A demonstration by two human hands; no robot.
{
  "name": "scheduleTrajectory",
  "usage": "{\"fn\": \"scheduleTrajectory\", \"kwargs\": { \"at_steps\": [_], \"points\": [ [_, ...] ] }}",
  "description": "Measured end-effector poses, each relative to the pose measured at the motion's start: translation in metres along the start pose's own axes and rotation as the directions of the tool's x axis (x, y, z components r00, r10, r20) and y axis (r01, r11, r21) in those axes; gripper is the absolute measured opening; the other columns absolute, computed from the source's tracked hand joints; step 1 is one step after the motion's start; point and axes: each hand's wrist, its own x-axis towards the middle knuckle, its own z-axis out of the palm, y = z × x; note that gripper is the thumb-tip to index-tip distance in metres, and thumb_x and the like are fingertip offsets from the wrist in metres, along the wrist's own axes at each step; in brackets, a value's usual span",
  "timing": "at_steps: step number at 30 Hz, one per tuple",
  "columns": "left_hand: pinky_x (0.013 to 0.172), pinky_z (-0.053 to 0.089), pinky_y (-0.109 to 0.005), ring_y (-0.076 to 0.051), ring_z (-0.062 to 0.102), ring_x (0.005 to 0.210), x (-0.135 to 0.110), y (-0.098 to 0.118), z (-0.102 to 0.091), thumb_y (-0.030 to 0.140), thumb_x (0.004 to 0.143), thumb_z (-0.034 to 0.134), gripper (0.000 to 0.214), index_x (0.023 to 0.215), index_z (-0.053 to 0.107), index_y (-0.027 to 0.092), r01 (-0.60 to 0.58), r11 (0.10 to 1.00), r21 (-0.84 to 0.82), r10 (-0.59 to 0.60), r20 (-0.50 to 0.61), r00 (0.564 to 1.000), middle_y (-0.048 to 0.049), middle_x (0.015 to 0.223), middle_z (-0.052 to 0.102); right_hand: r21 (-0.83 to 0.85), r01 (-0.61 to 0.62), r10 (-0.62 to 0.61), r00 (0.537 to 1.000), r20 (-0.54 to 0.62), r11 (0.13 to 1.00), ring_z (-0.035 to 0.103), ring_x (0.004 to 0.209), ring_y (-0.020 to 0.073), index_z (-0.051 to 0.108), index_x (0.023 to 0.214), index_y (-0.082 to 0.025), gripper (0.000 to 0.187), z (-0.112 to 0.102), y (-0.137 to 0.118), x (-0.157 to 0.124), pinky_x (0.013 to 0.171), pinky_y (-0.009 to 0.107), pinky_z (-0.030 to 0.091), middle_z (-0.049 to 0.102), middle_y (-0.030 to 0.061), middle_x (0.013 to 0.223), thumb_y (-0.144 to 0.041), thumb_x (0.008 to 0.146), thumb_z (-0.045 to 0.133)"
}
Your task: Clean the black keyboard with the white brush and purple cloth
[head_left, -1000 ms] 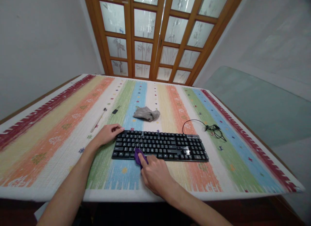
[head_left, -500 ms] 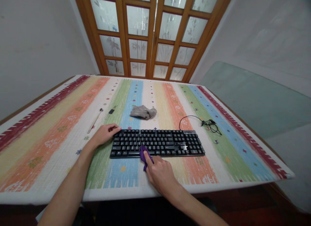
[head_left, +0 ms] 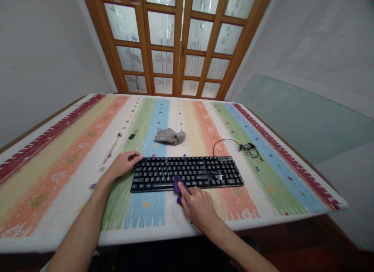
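A black keyboard [head_left: 166, 168] lies flat near the front of the table. My left hand [head_left: 127, 163] rests at its upper left corner, with thumb and fingers closed on the edge there. A crumpled purple cloth [head_left: 177, 187] is in my right hand [head_left: 198, 206], whose index finger presses it onto the keys just right of the space bar's middle. Part of the cloth hangs past the keyboard's front edge, and the fingers curled beneath the hand are partly hidden.
Behind the keyboard sits a bunched grey cloth [head_left: 170, 136]. To the left lie a thin-handled brush [head_left: 112, 148] and a small black tool with thin wire prongs [head_left: 132, 136]. The keyboard's cable [head_left: 249, 149] is coiled at the right on the striped tablecloth [head_left: 73, 178].
My right hand has slid the purple cloth a little to the right along the lower keys. My left hand stays at the keyboard's corner. The whole view has shifted slightly.
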Motion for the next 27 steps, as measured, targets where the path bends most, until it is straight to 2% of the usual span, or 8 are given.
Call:
{"fn": "scheduleTrajectory", "kwargs": {
  "at_steps": [8,18,27],
  "points": [
    [0.069,0.047,-0.032,-0.024,0.065,0.073,0.000,-0.002,0.001,0.067,0.077,0.051,0.050,0.076,0.070,0.020,0.000,1.000,-0.015,0.000,-0.013,1.000,-0.0044,0.074,0.073,-0.038,-0.018,0.018,1.000,-0.014,0.999,0.066,0.086,0.0218,0.052,0.142,-0.027,0.048,-0.004,0.010,-0.005,0.065,0.027,0.046,0.071,0.0099,0.091,-0.023,0.095,0.051],
    [0.069,0.046,-0.032,-0.024,0.064,0.072,0.000,-0.001,0.001,0.067,0.077,0.051,0.050,0.076,0.070,0.021,-0.006,1.000,-0.005,0.006,-0.006,1.000,-0.0042,0.073,0.073,-0.039,0.030,-0.032,0.997,-0.067,0.999,0.064,0.090,0.0224,0.050,0.145,-0.021,0.051,-0.002,0.012,-0.012,0.069,0.028,0.048,0.070,0.0110,0.096,-0.017,0.094,0.049],
    [0.071,0.046,-0.032,-0.025,0.065,0.075,0.000,-0.001,0.001,0.067,0.077,0.049,0.052,0.078,0.070,0.019,0.010,1.000,0.011,-0.010,0.002,1.000,-0.0055,0.075,0.073,-0.071,-0.040,0.036,0.998,-0.058,0.997,0.066,0.085,0.0217,0.050,0.145,-0.024,0.051,0.003,0.018,-0.011,0.065,0.027,0.046,0.071,0.0107,0.093,-0.019,0.094,0.050]
  ]
}}
